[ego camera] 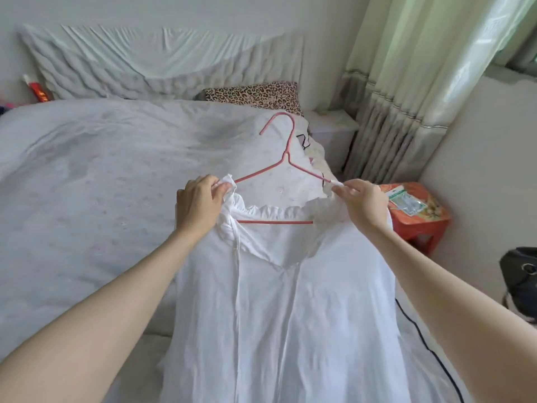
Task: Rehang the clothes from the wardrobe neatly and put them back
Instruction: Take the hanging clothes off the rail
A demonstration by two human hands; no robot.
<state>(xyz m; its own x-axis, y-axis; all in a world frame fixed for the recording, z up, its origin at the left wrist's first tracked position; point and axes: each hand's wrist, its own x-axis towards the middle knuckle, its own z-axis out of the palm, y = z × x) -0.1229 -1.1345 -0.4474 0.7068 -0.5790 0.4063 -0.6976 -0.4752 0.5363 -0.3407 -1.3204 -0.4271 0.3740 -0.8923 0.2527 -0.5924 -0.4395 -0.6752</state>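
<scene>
1. Both hands pinch the white dress (279,309) at its shoulders. The left hand (199,203) has fingers and thumb curled round the frilled left shoulder edge, bunching the cloth. The right hand (361,203) nips the right shoulder strap between thumb and fingertips, just where the strap meets the hanger arm.

2. Location of the item: the dress lies front-up on the bed (87,175), its skirt running toward the viewer and off the lower edge of view. The pink hanger (283,158) is inside the neckline; its bottom bar shows through the neck opening and its hook points toward the leopard-print pillow (255,96).

3. Step in hand, as judged: seating the shoulders on the hanger arms. The right strap appears to sit at or near the arm's end. The left arm's end is hidden under the bunched cloth, so whether that shoulder is fully on cannot be told.

4. Next move, as judged: draw each shoulder outward until both lie even on the arms, smooth the frill at the neck, then lift by the hook and carry the dress to the wardrobe, which is not in view.

5. Other items noted: an orange stool (418,222) with a packet on it stands beside the bed, below the curtain (406,82); a dark cord (421,335) trails along the dress's right side.
</scene>
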